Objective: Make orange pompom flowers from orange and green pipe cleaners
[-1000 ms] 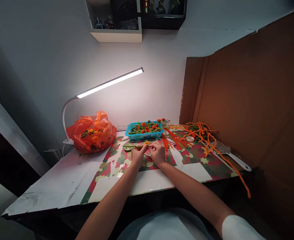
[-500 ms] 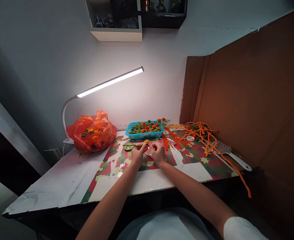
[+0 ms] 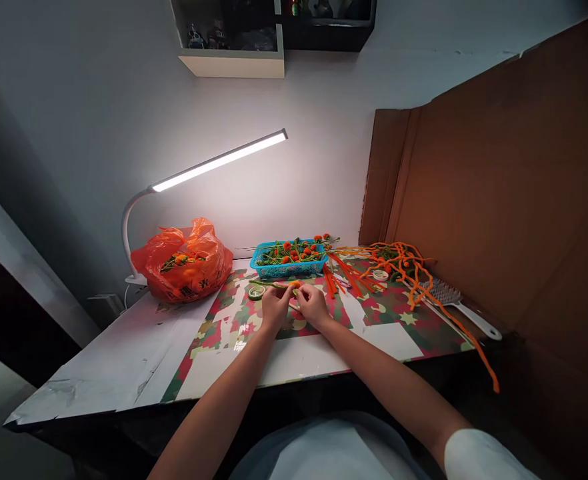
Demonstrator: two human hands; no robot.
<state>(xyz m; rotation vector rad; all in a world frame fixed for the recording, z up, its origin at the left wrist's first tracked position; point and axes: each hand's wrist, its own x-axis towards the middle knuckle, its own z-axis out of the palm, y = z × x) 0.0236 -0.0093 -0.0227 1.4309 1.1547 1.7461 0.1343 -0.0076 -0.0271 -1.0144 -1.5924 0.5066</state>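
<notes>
Between my hands is a small orange flower (image 3: 295,285) with a green stem (image 3: 260,283) that sticks out to the left. My left hand (image 3: 274,307) is closed around the stem just below the flower head. My right hand (image 3: 313,305) is pinched at the flower's right side, its fingertips close against my left ones. What exactly lies between the fingertips is too small to make out. A roll of green tape (image 3: 257,293) lies on the table just left of my left hand. A thin stick (image 3: 294,307) shows between my wrists.
Behind my hands stands a blue basket (image 3: 289,270) of orange flowers on green stems. An orange plastic bag (image 3: 194,280) sits at left under a lamp (image 3: 219,162). Orange strips (image 3: 354,277), fuzzy orange stems (image 3: 414,267) and a wire brush (image 3: 474,321) lie right, beside a cardboard panel (image 3: 499,193).
The green stem's left end has tipped up slightly, and the flower has turned a little between my fingers. Both hands stay in nearly the same place. The view has shifted slightly.
</notes>
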